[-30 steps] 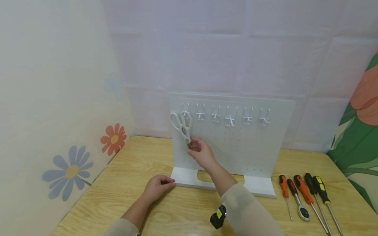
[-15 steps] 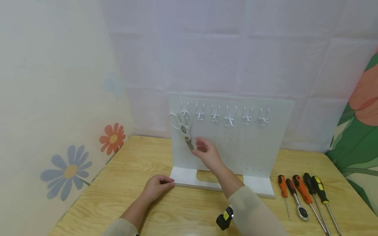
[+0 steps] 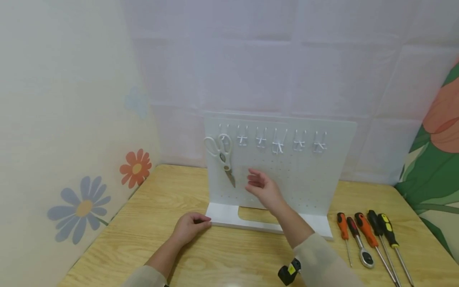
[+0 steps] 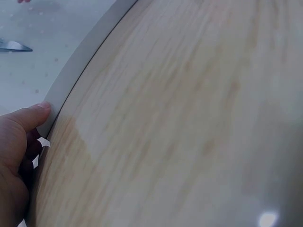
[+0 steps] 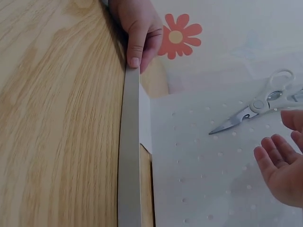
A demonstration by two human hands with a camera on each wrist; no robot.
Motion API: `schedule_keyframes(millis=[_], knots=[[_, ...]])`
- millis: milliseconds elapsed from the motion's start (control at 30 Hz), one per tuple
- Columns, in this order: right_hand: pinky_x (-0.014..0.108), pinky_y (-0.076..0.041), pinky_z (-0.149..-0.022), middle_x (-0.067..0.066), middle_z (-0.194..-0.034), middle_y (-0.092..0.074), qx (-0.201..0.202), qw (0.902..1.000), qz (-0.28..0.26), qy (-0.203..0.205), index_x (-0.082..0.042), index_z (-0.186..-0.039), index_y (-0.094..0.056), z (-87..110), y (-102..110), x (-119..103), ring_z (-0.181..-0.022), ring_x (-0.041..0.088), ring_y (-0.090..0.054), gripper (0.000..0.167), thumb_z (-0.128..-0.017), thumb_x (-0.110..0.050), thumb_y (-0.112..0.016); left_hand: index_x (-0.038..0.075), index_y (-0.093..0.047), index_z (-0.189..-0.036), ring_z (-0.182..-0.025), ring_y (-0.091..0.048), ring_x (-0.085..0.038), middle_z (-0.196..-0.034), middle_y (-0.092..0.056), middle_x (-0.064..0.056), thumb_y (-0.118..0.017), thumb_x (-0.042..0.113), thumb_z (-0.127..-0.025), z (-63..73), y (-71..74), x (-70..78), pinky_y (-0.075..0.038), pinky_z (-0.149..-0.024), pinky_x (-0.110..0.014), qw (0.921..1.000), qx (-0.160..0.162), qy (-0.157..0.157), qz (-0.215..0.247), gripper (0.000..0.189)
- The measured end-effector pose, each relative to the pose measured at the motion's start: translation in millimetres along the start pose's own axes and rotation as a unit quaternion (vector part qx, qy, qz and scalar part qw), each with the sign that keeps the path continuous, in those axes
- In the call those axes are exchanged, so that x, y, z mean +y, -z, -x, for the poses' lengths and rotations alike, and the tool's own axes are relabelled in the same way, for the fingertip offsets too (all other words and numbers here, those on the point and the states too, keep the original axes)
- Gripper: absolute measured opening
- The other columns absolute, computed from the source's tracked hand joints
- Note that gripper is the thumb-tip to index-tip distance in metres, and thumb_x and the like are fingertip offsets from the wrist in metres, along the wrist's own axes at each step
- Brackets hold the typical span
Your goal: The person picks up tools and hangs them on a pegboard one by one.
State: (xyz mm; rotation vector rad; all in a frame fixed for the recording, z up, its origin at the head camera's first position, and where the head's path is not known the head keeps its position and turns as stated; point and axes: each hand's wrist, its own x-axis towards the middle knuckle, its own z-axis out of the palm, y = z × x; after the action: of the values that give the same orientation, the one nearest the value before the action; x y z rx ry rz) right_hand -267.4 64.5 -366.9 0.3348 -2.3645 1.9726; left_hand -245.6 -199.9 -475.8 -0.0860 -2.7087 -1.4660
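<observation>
White-handled scissors [image 3: 224, 155] hang, blades down and tilted, from the leftmost hook of a white pegboard [image 3: 287, 171]. My right hand [image 3: 263, 189] is in front of the board, to the right of the scissors and apart from them. Its fingers are loosely bent, with nothing between them. In the right wrist view, a gap separates that hand [image 5: 284, 165] from the scissors [image 5: 258, 106]. My left hand [image 3: 190, 228] holds the front left corner of the pegboard's base [image 3: 224, 213]. The left wrist view shows the thumb [image 4: 35, 116] on the base's edge and fingers curled beside it.
More wire hooks [image 3: 261, 137] run in a row along the board's top. A black and yellow tape measure [image 3: 288, 272] lies by the right sleeve. On the right are several screwdrivers [image 3: 365, 229] and a ratchet wrench [image 3: 365, 255]. Walls stand behind and left.
My right hand has let go of the scissors' blades and moved right, away from them. The scissors stay hanging on the hook. The left hand remains at the base corner.
</observation>
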Motion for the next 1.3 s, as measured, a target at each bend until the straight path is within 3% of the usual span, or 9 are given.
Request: schedule_keyframes(millis=[533,700,767,867,1000,1300], knots=[[0.043,-0.048,-0.102,0.023,-0.134,-0.058,0.01,0.9986,0.047,-0.022,-0.003,-0.141,-0.046,35.7,61.4,16.6,-0.123,0.035,-0.057,0.051,-0.094,-0.006,-0.063,0.01,-0.078,-0.088,-0.092,-0.061,-0.013,-0.096,-0.072,-0.003,-0.079,0.015,-0.081,1.2,-0.1,1.1,-0.048,-0.085,-0.031,1.0,0.002,0.001,-0.003,0.009],[0.033,-0.049,-0.1,0.023,-0.136,-0.057,0.023,0.9975,0.06,-0.028,-0.002,-0.142,-0.045,45.3,81.5,19.0,-0.124,0.034,-0.056,0.05,-0.095,-0.007,-0.062,0.01,-0.078,-0.089,-0.092,-0.062,-0.013,-0.096,-0.072,-0.003,-0.079,0.015,-0.081,1.7,-0.4,-0.3,-0.048,-0.085,-0.03,1.0,0.005,0.0,-0.003,0.009],[0.026,-0.05,-0.097,0.024,-0.135,-0.057,0.029,0.9969,0.068,-0.027,-0.001,-0.141,-0.045,49.4,89.8,19.9,-0.121,0.029,-0.058,0.049,-0.095,-0.007,-0.061,0.01,-0.078,-0.089,-0.092,-0.062,-0.013,-0.097,-0.072,-0.003,-0.079,0.015,-0.082,1.7,-0.4,-0.4,-0.047,-0.084,-0.029,1.0,0.005,0.0,-0.002,0.009],[0.016,-0.049,-0.09,0.025,-0.134,-0.057,0.039,0.9959,0.077,-0.027,0.001,-0.141,-0.046,56.2,102.1,21.1,-0.111,0.011,-0.062,0.049,-0.095,-0.007,-0.062,0.009,-0.077,-0.089,-0.092,-0.062,-0.013,-0.097,-0.072,-0.004,-0.079,0.015,-0.082,1.9,-0.2,-0.1,-0.047,-0.084,-0.028,1.0,0.003,0.002,0.002,0.009],[0.012,-0.047,-0.084,0.027,-0.131,-0.058,0.051,0.9945,0.088,-0.027,0.003,-0.14,-0.046,65.8,118.7,21.9,-0.095,-0.01,-0.057,0.049,-0.095,-0.009,-0.063,0.009,-0.077,-0.089,-0.092,-0.062,-0.013,-0.097,-0.072,-0.004,-0.078,0.015,-0.082,1.1,0.1,-0.6,-0.047,-0.084,-0.029,1.0,0.003,0.005,0.001,0.009],[0.008,-0.045,-0.081,0.024,-0.138,-0.054,0.079,0.9839,0.145,-0.069,-0.004,-0.146,-0.04,90.0,158.1,27.7,-0.092,-0.018,-0.051,0.053,-0.099,-0.021,-0.059,0.009,-0.077,-0.089,-0.091,-0.061,-0.013,-0.097,-0.072,-0.004,-0.078,0.014,-0.082,-0.2,-0.3,-2.3,-0.047,-0.083,-0.028,1.0,0.001,0.002,0.001,0.009]])
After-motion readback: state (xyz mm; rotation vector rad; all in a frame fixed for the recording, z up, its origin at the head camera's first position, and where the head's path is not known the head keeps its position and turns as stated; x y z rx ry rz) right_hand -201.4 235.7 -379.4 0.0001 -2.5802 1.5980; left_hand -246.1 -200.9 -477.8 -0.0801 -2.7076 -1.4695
